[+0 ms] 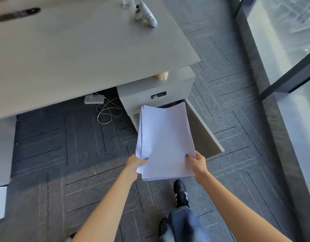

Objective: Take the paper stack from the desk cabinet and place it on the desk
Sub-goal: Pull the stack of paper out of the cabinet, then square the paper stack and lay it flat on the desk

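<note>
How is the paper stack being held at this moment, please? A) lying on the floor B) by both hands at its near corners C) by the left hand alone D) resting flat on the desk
B: the left hand and right hand each grip a near corner of the paper stack, which is held in the air.

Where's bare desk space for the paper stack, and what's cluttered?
Both hands, left hand and right hand, hold the paper stack over the floor. The desk is bare across its broad middle and near edge. Crowded only at the far edge: white bottles, a glass, a dark oblong object.
</note>
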The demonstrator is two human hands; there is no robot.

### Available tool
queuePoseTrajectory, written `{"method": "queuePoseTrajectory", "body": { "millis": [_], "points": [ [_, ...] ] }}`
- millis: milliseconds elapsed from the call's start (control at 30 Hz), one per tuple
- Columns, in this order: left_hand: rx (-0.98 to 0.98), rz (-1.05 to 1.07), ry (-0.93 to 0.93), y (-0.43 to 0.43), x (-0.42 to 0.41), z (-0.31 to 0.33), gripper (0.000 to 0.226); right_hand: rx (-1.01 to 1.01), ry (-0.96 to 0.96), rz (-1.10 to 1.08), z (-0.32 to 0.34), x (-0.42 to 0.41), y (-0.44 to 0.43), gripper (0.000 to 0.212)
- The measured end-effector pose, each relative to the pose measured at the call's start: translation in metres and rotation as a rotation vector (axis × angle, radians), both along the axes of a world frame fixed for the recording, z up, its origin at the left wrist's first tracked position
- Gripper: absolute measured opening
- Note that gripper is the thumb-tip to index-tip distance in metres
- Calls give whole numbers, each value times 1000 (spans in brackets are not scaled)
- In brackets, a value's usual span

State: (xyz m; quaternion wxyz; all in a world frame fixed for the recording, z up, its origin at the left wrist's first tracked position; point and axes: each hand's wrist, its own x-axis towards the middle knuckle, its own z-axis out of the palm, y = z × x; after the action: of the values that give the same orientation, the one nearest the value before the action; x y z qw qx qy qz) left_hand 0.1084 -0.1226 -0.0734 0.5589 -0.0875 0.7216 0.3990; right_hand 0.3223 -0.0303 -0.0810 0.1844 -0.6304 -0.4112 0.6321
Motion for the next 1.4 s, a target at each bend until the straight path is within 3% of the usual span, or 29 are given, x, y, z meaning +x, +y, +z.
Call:
{"method": "queuePoseTrajectory", "body": {
  "millis": [200,400,733,833,1067,1200,1300,1400],
  "points": [
    [104,-14,18,-19,-14,98,42,7,115,-35,91,-10,-21,25],
    [240,-30,91,-19,-55,182,53,74,225,10,171,-48,-13,25],
    [387,-86,140,2,-141,295,65,175,294,252,262,-140,67,14],
    [439,-79,112,13,-160,323,50,179,342,352,282,-167,93,16],
    [453,81,96,47,-209,349,52,104,407,520,302,-224,151,26],
    [430,36,176,68,-242,348,36,116,433,608,309,-257,179,28],
    [388,-33,270,80,-272,338,50,144,417,659,308,-283,194,26],
    [388,-163,288,91,-302,331,45,169,375,657,304,-315,207,21]
  ]
}}
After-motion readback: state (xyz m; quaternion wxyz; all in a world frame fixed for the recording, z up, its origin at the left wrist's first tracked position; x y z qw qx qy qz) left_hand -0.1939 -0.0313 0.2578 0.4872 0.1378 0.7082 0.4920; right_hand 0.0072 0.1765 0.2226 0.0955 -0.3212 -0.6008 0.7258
